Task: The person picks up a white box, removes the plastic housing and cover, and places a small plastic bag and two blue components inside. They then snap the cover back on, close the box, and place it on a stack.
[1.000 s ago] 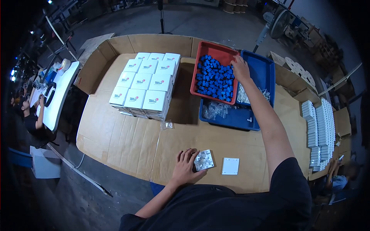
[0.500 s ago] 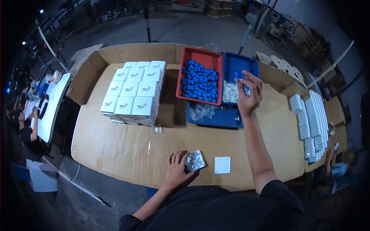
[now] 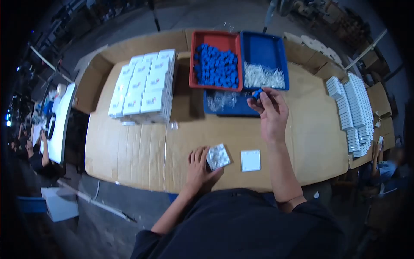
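Observation:
My right hand (image 3: 269,113) is raised over the cardboard-covered table (image 3: 129,155), pinching a small blue part (image 3: 257,93) between its fingertips. It hovers just in front of the blue tray (image 3: 264,47) that holds white pieces (image 3: 264,77). Beside that tray stands a red tray (image 3: 193,56) heaped with blue parts (image 3: 215,67). My left hand (image 3: 199,167) rests near the table's front edge, fingers holding a square grey-white plate (image 3: 217,156). A flat white square plate (image 3: 250,160) lies just to its right.
A block of stacked white boxes (image 3: 142,86) stands at the left back. A second blue tray (image 3: 224,103) with clear bags lies under the trays. Rows of white pieces (image 3: 351,112) line the right edge. Other people (image 3: 36,151) work at a white bench (image 3: 60,116) on the left.
My right hand went from the red tray's far corner back toward me, now carrying a blue part. My left hand stayed on the square plate. The view tilted downward.

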Demonstrator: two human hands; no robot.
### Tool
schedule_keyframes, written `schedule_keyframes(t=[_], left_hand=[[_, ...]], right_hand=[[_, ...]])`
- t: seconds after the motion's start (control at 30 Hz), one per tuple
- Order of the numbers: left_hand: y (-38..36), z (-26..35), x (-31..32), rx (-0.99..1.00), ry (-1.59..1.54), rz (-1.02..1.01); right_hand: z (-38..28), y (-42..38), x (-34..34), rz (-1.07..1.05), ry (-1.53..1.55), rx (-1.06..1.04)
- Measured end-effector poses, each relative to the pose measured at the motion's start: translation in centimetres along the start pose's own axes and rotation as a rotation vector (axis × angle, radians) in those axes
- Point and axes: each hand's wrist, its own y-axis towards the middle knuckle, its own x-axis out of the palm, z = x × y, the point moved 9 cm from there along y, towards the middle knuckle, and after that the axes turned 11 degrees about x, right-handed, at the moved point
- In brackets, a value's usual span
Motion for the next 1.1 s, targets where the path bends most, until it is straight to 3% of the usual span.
schedule_keyframes(t=[0.23, 0.43, 0.53, 0.73, 0.97, 1.1], left_hand=[[-0.8, -1.5, -0.5, -0.031, -0.160, 0.054], [-1.0, -2.0, -0.7, -0.019, -0.269, 0.056], [-0.7, -1.6, -0.8, -0.001, -0.236, 0.045], [-0.8, -1.6, -0.9, -0.009, -0.232, 0.044], [-0.8, -1.8, -1.0, -0.025, -0.253, 0.053], [-0.8, -2.0, -1.4, -0.075, -0.327, 0.100]], right_hand=[[14.7, -3.8, -3.2, -0.146, 0.074, 0.599], [19.3, -8.5, -5.5, -0.146, -0.104, 0.721], [20.5, -9.2, -6.2, -0.191, -0.452, 0.647], [18.4, -9.6, -1.3, -0.420, -1.041, 0.171], [17.9, -10.2, 3.8, -0.577, -1.191, -0.134], [19.5, -9.9, 3.7, -0.628, -1.196, -0.133]])
